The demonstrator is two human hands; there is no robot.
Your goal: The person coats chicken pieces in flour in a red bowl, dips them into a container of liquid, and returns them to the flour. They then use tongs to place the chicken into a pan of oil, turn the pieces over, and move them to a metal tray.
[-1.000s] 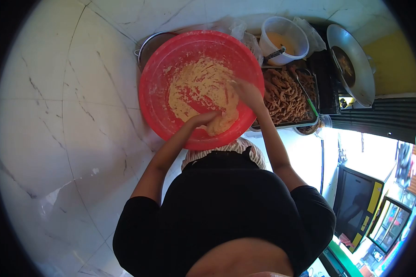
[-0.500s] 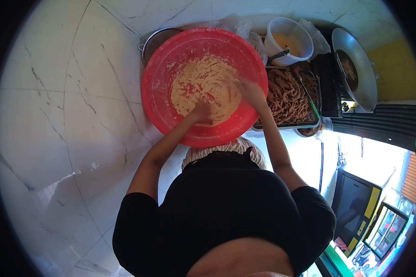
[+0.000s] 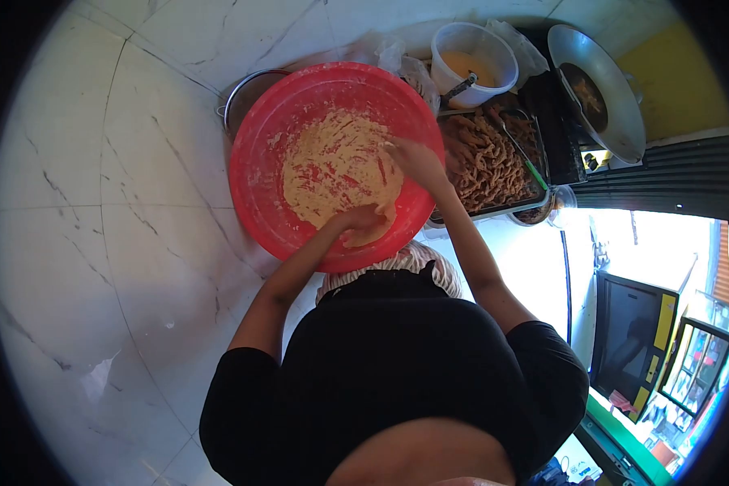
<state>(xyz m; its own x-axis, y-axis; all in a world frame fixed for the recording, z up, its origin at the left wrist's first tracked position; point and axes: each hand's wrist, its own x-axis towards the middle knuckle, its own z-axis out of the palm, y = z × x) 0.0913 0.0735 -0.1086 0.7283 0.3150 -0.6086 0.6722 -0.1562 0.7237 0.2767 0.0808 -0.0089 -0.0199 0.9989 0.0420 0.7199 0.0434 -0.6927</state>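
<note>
A wide red plastic basin point(image 3: 255, 174) rests before my body, its near edge by my lap. Pale yellowish flour point(image 3: 324, 174), lumpy and streaked, covers much of its bottom. My left hand point(image 3: 363, 217) is low in the basin at the flour's near edge, thumb apart from the fingers. Over the flour's right side is my right hand point(image 3: 413, 159), fingers drawn together and pointing left, tips whitened. Whether a small piece is between those fingers is too blurred to make out.
Right of the basin stands a tray point(image 3: 494, 212) heaped with brown fried strips point(image 3: 482, 162), a green-handled utensil point(image 3: 535, 172) lying on it. Behind it is a white bucket point(image 3: 494, 57) with yellowish liquid. A large metal wok point(image 3: 620, 89) sits farther right. A metal-rimmed pot point(image 3: 239, 101) is partly behind the basin.
The whole view has shifted, so basin and tray appear farther left. My left hand has moved rightward across the flour's near side; my right hand stays on the right side, less blurred.
</note>
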